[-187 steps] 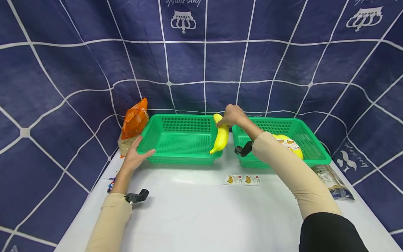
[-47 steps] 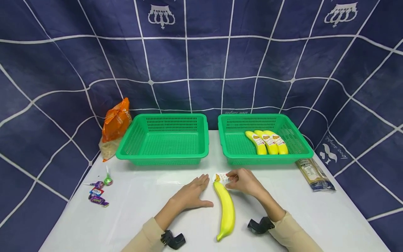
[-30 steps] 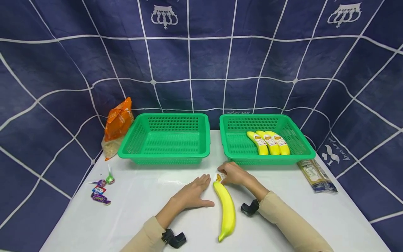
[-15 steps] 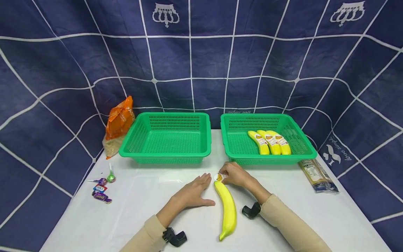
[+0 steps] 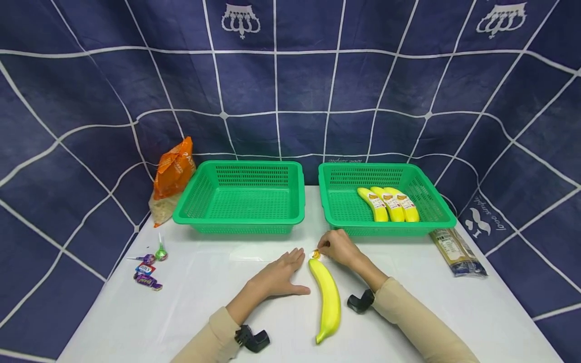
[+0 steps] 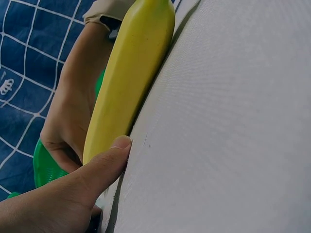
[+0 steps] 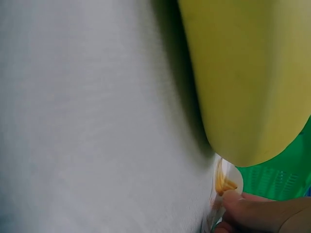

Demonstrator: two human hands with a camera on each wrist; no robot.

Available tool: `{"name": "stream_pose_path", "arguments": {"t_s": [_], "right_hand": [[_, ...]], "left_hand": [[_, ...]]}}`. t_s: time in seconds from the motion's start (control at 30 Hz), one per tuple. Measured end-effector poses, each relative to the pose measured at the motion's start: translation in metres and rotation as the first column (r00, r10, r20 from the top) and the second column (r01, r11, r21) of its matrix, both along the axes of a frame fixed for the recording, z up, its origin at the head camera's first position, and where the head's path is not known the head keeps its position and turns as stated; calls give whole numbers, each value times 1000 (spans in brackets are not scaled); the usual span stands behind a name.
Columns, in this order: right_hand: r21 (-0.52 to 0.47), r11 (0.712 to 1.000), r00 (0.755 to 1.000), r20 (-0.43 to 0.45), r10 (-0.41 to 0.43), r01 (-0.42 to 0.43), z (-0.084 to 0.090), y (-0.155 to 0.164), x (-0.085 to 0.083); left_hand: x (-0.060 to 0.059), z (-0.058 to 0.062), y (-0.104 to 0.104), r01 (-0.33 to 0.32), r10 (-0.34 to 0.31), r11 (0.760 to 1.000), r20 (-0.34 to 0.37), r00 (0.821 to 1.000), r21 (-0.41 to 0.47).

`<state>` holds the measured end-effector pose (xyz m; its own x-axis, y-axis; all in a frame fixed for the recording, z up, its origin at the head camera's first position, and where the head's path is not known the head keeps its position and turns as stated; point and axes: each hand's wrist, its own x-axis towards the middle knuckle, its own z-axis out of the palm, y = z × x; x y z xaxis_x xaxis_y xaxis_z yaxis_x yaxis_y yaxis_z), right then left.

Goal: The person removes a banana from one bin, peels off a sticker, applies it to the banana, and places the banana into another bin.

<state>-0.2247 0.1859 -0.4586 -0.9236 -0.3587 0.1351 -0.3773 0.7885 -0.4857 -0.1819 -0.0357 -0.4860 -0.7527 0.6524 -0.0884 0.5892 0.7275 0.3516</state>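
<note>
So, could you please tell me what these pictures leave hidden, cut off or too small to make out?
- Sticker: head view, mostly covered by the right hand; right wrist view cuts it at the frame edge.
- Print on the labels of the three bananas in the right basket: head view, too small.
- Text on the orange bag and the packet: too small.
- Loose banana ends: both wrist views cut them off.
- Left hand palm: pressed flat on the table.

Bright, even overhead light is filling the head view; the table (image 5: 204, 312) is showing faint glare and soft shadows. The backdrop's grid lines are bowing at the edges. Both wrist views are blurring close up.
</note>
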Motion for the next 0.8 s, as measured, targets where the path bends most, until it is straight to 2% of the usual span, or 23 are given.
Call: {"name": "stream_pose_path", "arguments": {"t_s": [0.2, 0.47, 0.8], "right_hand": [[-45, 999, 998, -49, -25, 22, 3, 5, 6], [-106, 992, 997, -21, -73, 70, 12, 16, 16], [-192, 966, 983, -32, -183, 174, 30, 31, 30]], "left_hand": [[1, 2, 2, 2, -2, 1000, -1, 1000, -3], [1, 3, 3, -3, 3, 1000, -6, 1000, -18], [2, 1, 0, 7, -9, 999, -62, 998, -31]]}}
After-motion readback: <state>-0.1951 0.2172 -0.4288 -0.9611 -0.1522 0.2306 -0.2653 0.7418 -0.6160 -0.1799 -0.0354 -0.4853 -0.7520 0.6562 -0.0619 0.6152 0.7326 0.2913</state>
